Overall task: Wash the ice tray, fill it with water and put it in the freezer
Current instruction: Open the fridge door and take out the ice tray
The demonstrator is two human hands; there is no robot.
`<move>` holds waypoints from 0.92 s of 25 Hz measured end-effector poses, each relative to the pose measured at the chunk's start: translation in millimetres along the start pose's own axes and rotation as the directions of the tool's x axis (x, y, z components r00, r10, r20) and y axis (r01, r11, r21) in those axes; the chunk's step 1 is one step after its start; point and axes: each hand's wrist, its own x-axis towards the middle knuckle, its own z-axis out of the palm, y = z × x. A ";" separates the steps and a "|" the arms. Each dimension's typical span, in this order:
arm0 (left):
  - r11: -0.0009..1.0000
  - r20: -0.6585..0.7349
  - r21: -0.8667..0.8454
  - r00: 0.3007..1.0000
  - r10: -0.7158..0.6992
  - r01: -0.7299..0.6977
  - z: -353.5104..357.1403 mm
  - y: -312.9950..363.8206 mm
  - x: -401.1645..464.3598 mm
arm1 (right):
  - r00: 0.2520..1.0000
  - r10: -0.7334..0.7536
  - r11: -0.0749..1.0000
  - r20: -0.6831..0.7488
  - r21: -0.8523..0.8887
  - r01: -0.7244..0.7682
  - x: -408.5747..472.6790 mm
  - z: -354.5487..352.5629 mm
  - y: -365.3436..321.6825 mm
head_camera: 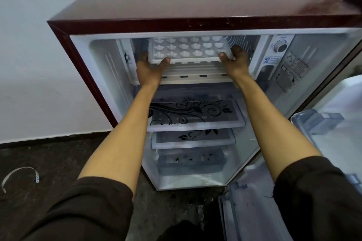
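A white ice tray with star and heart shaped cells sits level inside the freezer compartment at the top of a small maroon fridge. My left hand grips the tray's near left corner, thumb on its rim. My right hand holds the near right corner the same way. Whether the cells hold water is unclear. The tray's far edge reaches deep into the compartment.
The fridge door stands open at the right with door bins. Below the freezer are two glass shelves with a floral print and a crisper drawer. A thermostat dial is at the upper right. A white strip lies on the dark floor.
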 end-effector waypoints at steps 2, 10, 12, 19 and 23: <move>0.996 -0.011 -0.089 1.000 -0.023 0.022 -6.5 7.9 -13.6 | 1.000 0.000 0.999 -0.028 0.039 0.001 -15.4 -5.8 -7.2; 0.947 0.004 -0.302 0.994 -0.111 0.107 -38.5 15.9 -94.3 | 0.998 0.059 0.992 -0.035 0.115 -0.054 -101.3 -36.5 -7.6; 0.938 0.019 -0.320 0.991 -0.135 0.134 -52.8 12.7 -119.4 | 0.997 0.067 0.990 -0.032 0.124 -0.063 -132.2 -41.5 -8.6; 0.884 0.120 -0.368 0.958 -0.261 0.287 -128.2 -12.4 -216.9 | 0.986 0.161 0.977 -0.047 0.152 -0.152 -263.6 -55.4 -14.4; 0.867 0.152 -0.322 0.925 -0.348 0.380 -179.1 -26.7 -282.1 | 0.969 0.246 0.954 -0.027 0.186 -0.237 -353.9 -62.7 -13.9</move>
